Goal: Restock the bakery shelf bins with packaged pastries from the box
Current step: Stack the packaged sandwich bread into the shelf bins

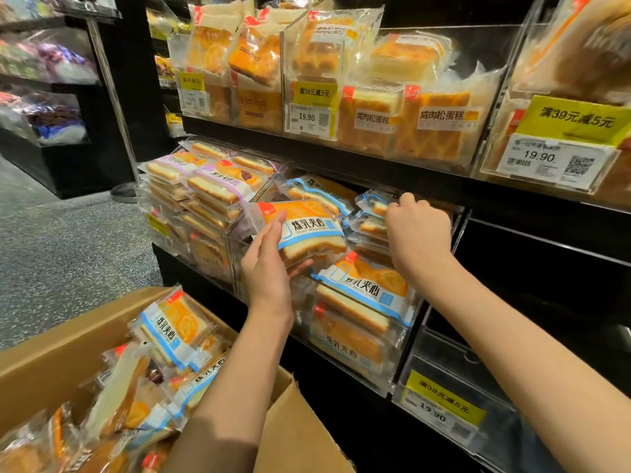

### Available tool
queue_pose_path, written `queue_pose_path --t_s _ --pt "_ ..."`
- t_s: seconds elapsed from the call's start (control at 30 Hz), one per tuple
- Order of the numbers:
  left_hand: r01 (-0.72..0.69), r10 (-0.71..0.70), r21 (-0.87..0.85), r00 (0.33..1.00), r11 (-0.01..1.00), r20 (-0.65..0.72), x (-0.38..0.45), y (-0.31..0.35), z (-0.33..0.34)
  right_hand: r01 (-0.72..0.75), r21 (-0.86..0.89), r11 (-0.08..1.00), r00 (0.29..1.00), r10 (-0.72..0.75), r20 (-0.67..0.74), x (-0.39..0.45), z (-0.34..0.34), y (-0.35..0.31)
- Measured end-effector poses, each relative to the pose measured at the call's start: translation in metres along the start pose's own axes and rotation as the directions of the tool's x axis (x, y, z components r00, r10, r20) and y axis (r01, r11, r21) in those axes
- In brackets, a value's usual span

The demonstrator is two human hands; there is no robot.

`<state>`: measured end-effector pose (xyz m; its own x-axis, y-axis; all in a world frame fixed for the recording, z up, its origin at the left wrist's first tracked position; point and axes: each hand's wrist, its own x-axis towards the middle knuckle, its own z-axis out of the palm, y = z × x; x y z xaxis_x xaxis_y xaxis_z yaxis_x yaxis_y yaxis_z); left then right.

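Here the left hand (269, 264) is gripping a pastry pack (307, 230) just left of the bin (403, 339); the right hand (418, 230), fingers curled, is tucking packs deeper inside.

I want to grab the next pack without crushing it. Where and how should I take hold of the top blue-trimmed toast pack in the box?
Grip the blue-trimmed toast pack across its two long edges, coming from above. It lies face-up on the pile in the cardboard box, so its top is exposed and its long sides look reachable; fingers there probably press the firmer crust rather than the soft face.
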<state>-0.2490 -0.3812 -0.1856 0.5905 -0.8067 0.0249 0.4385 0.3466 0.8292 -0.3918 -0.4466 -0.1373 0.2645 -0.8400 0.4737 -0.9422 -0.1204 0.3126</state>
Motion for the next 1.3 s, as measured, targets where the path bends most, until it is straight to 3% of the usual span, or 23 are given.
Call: queue_pose_path --t_s 0.07,0.13,0.23,0.3,0.4,0.5,0.6,0.67,0.73,0.8,0.83,0.9,0.93,0.97,1.03,1.1,1.2,1.3 --pt "-0.047 0.048 0.027 0.999 0.999 -0.019 0.001 0.001 -0.004 0.033 0.012 0.999 0.999 -0.032 -0.028 -0.005 -0.006 -0.004" --pt "-0.087 0.088 0.052 0.996 0.995 -0.018 0.003 0.004 -0.008 0.16 0.104 0.982 0.98 -0.145 -0.136 -0.012 -0.014 -0.009" --pt "-0.091 0.092 0.057 0.996 0.994 -0.017 0.006 0.009 -0.015 0.526 0.346 0.777 0.847 -0.445 -0.289 -0.023 -0.014 -0.027" --pt "-0.088 0.089 0.036 0.996 0.996 -0.027 0.009 0.01 -0.02 0.662 0.268 0.7 0.746 -0.577 -0.333 -0.026 -0.003 -0.04" --pt "-0.073 0.073 0.0 0.997 0.997 -0.031 0.014 0.012 -0.025 0.682 0.17 0.712 0.706 -0.579 -0.407 -0.024 0.007 -0.055" --pt "-0.044 0.044 -0.044 0.999 0.998 0.017 0.018 0.017 -0.029 0.7 0.088 0.708 0.609 -0.529 -0.591 -0.012 0.004 -0.062" --pt "-0.026 0.025 0.019 0.998 0.999 0.058 0.02 0.021 -0.03 0.717 0.025 0.697 0.542 -0.534 -0.649 0.006 0.004 -0.063" --pt "-0.034 0.025 0.11 0.996 0.993 0.083 0.019 0.023 -0.027 0.687 -0.003 0.726 0.574 -0.545 -0.612 0.014 0.006 -0.062" --pt "-0.067 0.024 0.282 0.988 0.957 0.154 0.018 0.022 -0.027 0.606 -0.05 0.794 0.654 -0.533 -0.537 0.022 0.004 -0.059" --pt "-0.149 0.034 0.543 0.976 0.827 0.217 0.018 0.019 -0.032 0.505 -0.112 0.856 0.711 -0.487 -0.507 0.035 -0.001 -0.061" --pt "-0.227 0.047 0.71 0.963 0.667 0.264 0.018 0.018 -0.036 0.443 -0.168 0.88 0.732 -0.464 -0.499 0.038 -0.006 -0.062" --pt "-0.417 0.036 0.899 0.909 0.133 0.416 0.019 0.011 -0.044 0.352 -0.238 0.905 0.816 -0.422 -0.394 0.047 -0.015 -0.064" --pt "-0.474 -0.004 0.878 0.88 -0.065 0.474 0.021 0.008 -0.046 0.379 -0.23 0.896 0.846 -0.436 -0.308 0.053 -0.013 -0.067" --pt "-0.493 -0.047 0.854 0.869 -0.167 0.492 0.022 0.006 -0.048 0.434 -0.196 0.879 0.852 -0.471 -0.228 0.055 -0.01 -0.07" --pt "-0.492 -0.109 0.84 0.87 -0.227 0.48 0.025 0.002 -0.051 0.422 -0.177 0.889 0.869 -0.453 -0.201 0.061 -0.008 -0.08" --pt "-0.508 -0.146 0.834 0.861 -0.214 0.487 0.028 -0.001 -0.056 0.405 -0.196 0.893 0.879 -0.44 -0.187 0.069 -0.004 -0.085" --pt "-0.543 -0.149 0.829 0.838 -0.135 0.525 0.033 -0.005 -0.066 0.438 -0.331 0.836 0.876 -0.48 -0.054 0.077 0.013 -0.088" --pt "-0.568 -0.131 0.823 0.817 -0.018 0.561 0.038 -0.007 -0.071 0.451 -0.566 0.691 0.804 -0.589 -0.078 0.085 0.025 -0.088"
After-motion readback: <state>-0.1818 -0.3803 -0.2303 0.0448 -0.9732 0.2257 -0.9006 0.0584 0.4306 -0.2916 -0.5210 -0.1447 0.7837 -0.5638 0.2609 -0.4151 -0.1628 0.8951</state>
